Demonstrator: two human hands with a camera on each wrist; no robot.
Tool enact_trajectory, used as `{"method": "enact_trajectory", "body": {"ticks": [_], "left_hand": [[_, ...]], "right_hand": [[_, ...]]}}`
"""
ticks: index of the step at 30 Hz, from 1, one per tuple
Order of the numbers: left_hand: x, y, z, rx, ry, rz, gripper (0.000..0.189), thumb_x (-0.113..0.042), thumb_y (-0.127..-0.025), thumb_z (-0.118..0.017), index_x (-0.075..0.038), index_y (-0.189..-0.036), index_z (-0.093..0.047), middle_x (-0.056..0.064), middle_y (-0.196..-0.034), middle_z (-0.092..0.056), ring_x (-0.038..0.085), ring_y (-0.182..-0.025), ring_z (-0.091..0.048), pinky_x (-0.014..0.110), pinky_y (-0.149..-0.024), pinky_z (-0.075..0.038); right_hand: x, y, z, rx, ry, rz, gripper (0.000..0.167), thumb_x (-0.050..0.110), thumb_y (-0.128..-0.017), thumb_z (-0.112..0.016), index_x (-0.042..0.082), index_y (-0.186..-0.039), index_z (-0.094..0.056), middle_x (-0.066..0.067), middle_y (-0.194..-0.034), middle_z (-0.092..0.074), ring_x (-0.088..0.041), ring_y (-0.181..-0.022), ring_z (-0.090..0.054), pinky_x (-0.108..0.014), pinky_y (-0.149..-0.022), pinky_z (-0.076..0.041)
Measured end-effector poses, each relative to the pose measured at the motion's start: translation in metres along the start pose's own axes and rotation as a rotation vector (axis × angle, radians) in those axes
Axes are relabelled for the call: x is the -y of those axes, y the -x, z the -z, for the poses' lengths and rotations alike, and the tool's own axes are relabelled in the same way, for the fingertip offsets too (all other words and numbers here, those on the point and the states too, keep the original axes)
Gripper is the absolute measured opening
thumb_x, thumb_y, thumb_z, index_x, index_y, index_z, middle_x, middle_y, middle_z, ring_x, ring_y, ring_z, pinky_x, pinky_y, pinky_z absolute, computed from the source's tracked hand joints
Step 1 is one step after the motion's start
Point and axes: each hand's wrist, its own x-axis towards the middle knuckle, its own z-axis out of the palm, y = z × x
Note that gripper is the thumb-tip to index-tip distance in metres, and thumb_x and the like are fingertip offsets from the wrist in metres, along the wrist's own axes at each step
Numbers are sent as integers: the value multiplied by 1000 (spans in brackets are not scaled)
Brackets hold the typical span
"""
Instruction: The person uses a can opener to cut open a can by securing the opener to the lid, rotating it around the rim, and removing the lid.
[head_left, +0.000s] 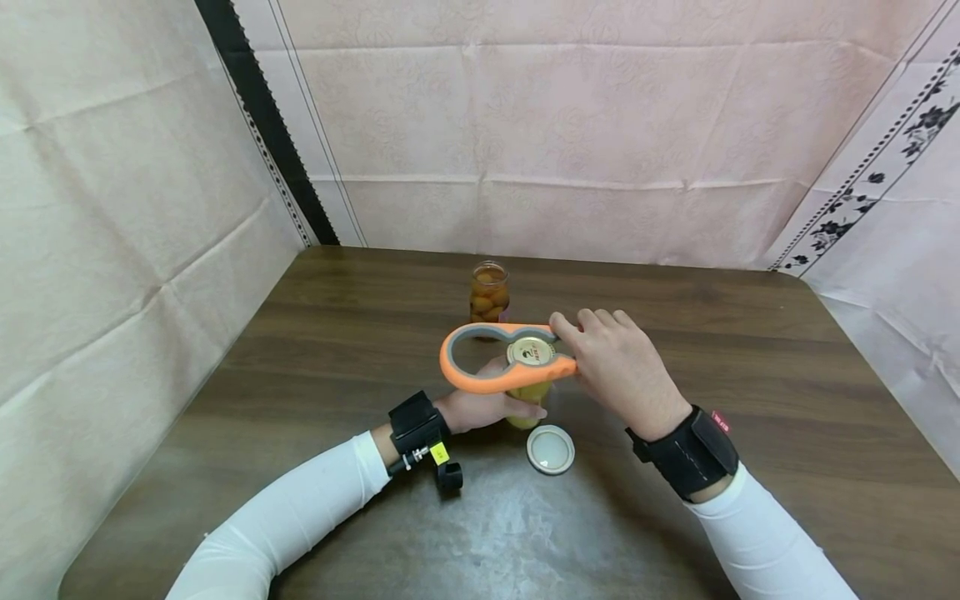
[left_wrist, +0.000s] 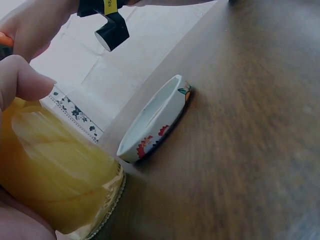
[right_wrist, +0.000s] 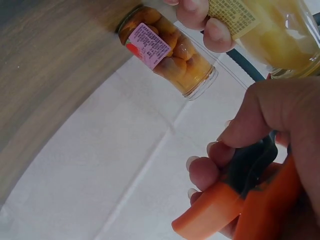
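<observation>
The yellow jar [left_wrist: 60,165] is clasped from eight o'clock by the left hand [head_left: 480,407]; the orange opener [head_left: 498,383], from three, by the right hand [head_left: 615,367].

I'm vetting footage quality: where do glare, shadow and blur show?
Head: pale glare on the tabletop near the white lid; left wrist: dark shadow along the lid's lower edge, tabletop grain soft; right wrist: bright reflections on the yellow jar.

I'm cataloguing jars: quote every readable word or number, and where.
None surely readable.
Held jar, lid: too small.
Its yellowish label: too small.
Other jar, pink label: too small.
Left wrist gear, yellow tag: blurred.
Right wrist gear, yellow tag: blurred.
Right wrist gear, red tag: blurred.
</observation>
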Motion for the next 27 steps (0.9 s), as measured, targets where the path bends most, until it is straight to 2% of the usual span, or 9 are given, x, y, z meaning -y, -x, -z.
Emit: {"method": "enact_trajectory", "body": {"ticks": [6,9,16,27], "left_hand": [[-1,0,0,8,50,14,87,-3,-84,-79,-9,-157,-32,-1,-155,-43,12,-140,-42,37,-119,-35],[-1,1,0,20,55,27,88,-4,-85,-79,-15,-158,-31,-3,-157,-42,10,-140,-42,37,-119,-35],[-2,2,1,28,14,11,98,-8,-84,-80,-28,-161,-22,3,-164,-33,11,-143,-38,38,-121,-33],[-1,3,-1,9,36,30,99,-6,-84,-80,-29,-160,-22,-10,-161,-36,10,-144,-37,37,-120,-33]], "right_hand": [[0,-1,2,24,-6,6,42,-1,-74,-81,8,-107,-56,-9,-78,-56,-29,-71,-59,-36,-63,-47],[-1,-1,1,32,-8,10,41,-3,-75,-81,8,-105,-55,-9,-78,-54,-28,-72,-58,-36,-63,-47],[-2,-1,-1,42,-19,6,43,-2,-74,-83,9,-104,-55,-9,-80,-55,-30,-75,-59,-37,-66,-45],[-3,-3,-1,62,-31,0,44,-1,-74,-85,11,-106,-58,-10,-87,-60,-31,-86,-59,-43,-78,-50]]}}
